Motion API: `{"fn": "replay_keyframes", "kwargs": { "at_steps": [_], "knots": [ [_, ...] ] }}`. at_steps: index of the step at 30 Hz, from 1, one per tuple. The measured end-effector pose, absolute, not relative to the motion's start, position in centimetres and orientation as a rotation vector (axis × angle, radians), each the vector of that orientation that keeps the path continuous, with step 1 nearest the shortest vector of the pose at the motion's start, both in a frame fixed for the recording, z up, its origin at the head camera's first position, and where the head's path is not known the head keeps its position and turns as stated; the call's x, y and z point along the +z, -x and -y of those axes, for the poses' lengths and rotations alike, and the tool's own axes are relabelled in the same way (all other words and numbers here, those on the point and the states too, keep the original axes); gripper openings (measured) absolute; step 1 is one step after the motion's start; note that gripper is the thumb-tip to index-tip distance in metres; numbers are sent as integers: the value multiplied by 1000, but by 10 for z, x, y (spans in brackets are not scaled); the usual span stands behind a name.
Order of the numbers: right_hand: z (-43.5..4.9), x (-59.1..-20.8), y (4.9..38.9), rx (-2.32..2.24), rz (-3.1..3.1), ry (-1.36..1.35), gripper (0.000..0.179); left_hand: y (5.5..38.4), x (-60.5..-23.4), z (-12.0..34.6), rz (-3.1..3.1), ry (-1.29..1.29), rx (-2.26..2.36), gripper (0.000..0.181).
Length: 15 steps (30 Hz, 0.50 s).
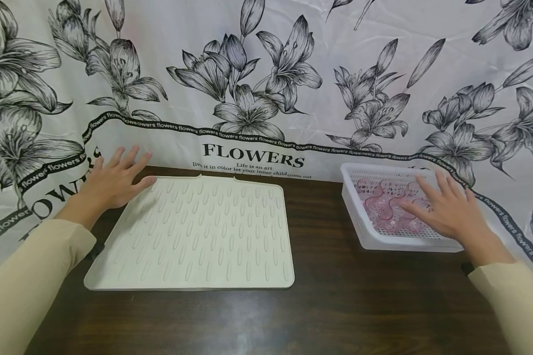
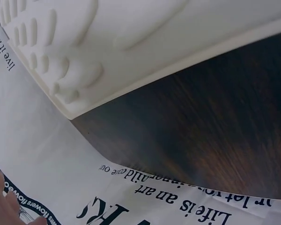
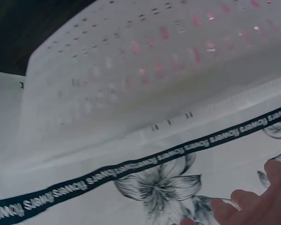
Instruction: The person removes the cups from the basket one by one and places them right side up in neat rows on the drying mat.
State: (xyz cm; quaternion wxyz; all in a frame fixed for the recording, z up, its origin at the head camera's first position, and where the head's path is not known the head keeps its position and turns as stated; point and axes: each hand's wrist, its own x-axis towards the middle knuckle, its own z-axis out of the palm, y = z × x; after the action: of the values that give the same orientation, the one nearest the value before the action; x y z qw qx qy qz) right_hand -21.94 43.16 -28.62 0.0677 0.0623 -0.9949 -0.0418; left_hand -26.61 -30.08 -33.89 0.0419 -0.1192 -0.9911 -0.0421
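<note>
In the head view my left hand (image 1: 115, 181) is at the upper left corner of a cream drying mat (image 1: 200, 236) with raised oval ridges. Its fingers are spread, and the thumb reaches the mat's corner; whether it touches, I cannot tell. Over the right side of a white plastic basket (image 1: 360, 231) is my right hand (image 1: 448, 207), fingers extended, holding nothing. Inside the basket lie several clear pink-rimmed items (image 1: 388, 204) with wavy edges, partly hidden by that hand; their kind is unclear. The right wrist view shows the basket's perforated side (image 3: 103, 108), blurred.
A dark brown wooden table (image 1: 320, 296) bears the mat and the basket, with a gap of bare wood between them. Behind hangs a white cloth (image 1: 293, 98) printed with black lilies and a lettered band, rising close behind both things.
</note>
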Motion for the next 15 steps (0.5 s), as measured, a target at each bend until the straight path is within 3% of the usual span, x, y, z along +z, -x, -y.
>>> {"fn": "replay_keyframes", "kwargs": {
  "at_steps": [15],
  "knots": [
    [-480,-304,201,-38,3118,-139,90,263,-354,302,3181,419,-117,81]
  ]
}}
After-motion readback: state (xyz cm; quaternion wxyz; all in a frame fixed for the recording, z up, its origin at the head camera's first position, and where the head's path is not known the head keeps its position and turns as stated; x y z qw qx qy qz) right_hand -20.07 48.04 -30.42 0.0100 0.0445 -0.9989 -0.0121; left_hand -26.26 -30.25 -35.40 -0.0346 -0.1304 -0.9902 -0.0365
